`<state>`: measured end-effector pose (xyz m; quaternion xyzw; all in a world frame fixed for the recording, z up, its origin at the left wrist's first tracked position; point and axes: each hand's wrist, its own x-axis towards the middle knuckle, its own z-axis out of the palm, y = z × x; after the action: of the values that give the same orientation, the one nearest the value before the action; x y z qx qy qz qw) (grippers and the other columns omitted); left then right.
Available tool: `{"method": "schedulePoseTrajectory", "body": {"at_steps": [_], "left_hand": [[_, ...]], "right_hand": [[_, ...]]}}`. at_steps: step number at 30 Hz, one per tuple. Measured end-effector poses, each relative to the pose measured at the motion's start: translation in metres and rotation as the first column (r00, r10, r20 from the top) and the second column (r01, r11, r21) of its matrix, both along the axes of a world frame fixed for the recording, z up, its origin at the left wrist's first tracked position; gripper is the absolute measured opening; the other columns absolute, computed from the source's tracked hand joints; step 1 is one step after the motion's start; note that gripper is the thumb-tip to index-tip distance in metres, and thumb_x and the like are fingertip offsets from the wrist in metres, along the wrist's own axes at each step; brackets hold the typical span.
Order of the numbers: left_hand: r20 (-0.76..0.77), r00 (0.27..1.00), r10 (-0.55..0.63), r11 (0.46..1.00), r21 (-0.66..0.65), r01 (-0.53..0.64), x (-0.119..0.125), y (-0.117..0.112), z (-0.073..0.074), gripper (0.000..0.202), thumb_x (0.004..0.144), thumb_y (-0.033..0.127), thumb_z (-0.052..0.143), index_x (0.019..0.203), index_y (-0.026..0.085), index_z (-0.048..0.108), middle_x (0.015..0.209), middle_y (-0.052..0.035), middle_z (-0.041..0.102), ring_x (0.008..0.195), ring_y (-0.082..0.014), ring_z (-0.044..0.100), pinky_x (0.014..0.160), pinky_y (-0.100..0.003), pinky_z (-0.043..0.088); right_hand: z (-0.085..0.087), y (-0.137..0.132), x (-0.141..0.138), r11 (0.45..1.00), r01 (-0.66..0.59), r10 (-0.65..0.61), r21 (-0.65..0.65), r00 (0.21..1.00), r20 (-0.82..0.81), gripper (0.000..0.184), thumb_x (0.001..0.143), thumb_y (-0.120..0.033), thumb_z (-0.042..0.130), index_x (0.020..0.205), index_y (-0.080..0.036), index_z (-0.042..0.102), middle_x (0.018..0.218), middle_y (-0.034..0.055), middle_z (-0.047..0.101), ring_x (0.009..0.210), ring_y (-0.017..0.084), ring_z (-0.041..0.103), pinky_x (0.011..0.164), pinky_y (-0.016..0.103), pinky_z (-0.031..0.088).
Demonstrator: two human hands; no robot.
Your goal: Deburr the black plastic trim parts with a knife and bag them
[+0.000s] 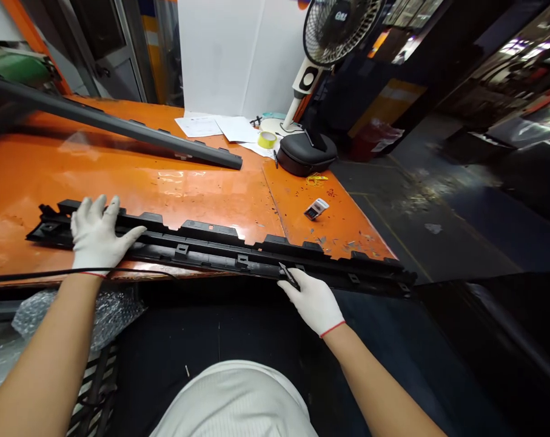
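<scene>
A long black plastic trim strip (211,246) with tabs and clip slots lies along the front edge of the orange table. My left hand (97,237), in a white glove, rests on the strip's left part with its fingers spread. Gloved in white too, my right hand (313,300) is closed around a utility knife (289,276). The knife's tip points up and left, close to the lower edge of the strip; whether it touches the plastic I cannot tell.
Another dark trim strip (151,136) lies across the orange table (202,194). Papers (236,128), yellow tape (267,140), a black case (304,153) and a fan (338,30) stand at the back. A small box (316,209) sits right. A black cable (38,275) crosses my left wrist. Bubble wrap (115,315) is below.
</scene>
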<state>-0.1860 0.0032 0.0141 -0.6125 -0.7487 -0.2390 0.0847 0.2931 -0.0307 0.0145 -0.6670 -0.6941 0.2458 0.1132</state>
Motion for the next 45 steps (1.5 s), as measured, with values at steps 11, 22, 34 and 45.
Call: {"method": "schedulePoseTrajectory", "body": {"at_steps": [11, 22, 34, 45], "left_hand": [[-0.01, 0.999, 0.037, 0.999, 0.002, -0.037, 0.004, 0.004, -0.007, 0.089, 0.089, 0.079, 0.047, 0.15, 0.017, 0.061, 0.159, -0.0202, 0.051, 0.145, -0.0426, 0.046, 0.124, -0.057, 0.032], [0.009, 0.999, 0.038, 0.999, 0.01, -0.038, 0.005, 0.003, -0.007, 0.086, 0.089, 0.079, 0.047, 0.151, 0.02, 0.06, 0.16, -0.0166, 0.051, 0.146, -0.0404, 0.044, 0.125, -0.055, 0.03], [-0.009, 1.0, 0.026, 0.999, 0.024, -0.026, 0.004, 0.004, -0.008, 0.086, 0.091, 0.079, 0.047, 0.151, 0.018, 0.06, 0.159, -0.0181, 0.051, 0.146, -0.0414, 0.045, 0.125, -0.056, 0.031], [-0.002, 1.0, 0.027, 0.999, 0.028, -0.027, 0.008, 0.004, -0.005, 0.088, 0.09, 0.08, 0.046, 0.149, 0.017, 0.063, 0.157, -0.02, 0.053, 0.145, -0.0447, 0.047, 0.124, -0.059, 0.033]], "right_hand": [[0.012, -0.022, -0.067, 0.875, -0.056, -0.293, -0.481, 0.73, -0.617, 0.033, 0.097, -0.049, 0.048, 0.107, -0.02, 0.061, 0.054, -0.0029, 0.062, 0.039, 0.016, 0.054, 0.038, 0.023, 0.038], [0.008, -0.01, -0.079, 0.851, -0.046, -0.318, -0.523, 0.748, -0.583, 0.022, 0.092, -0.038, 0.049, 0.097, -0.02, 0.062, 0.048, -0.0032, 0.06, 0.032, 0.015, 0.047, 0.033, 0.022, 0.034], [0.006, -0.002, -0.08, 0.849, -0.09, -0.283, -0.52, 0.753, -0.594, 0.02, 0.091, -0.035, 0.049, 0.092, -0.02, 0.062, 0.045, -0.0036, 0.057, 0.031, 0.014, 0.043, 0.032, 0.02, 0.031], [0.009, 0.007, -0.078, 0.843, -0.169, -0.208, -0.511, 0.773, -0.599, 0.022, 0.095, -0.031, 0.047, 0.095, -0.018, 0.065, 0.046, -0.0048, 0.057, 0.032, 0.011, 0.042, 0.036, 0.019, 0.033]]}}
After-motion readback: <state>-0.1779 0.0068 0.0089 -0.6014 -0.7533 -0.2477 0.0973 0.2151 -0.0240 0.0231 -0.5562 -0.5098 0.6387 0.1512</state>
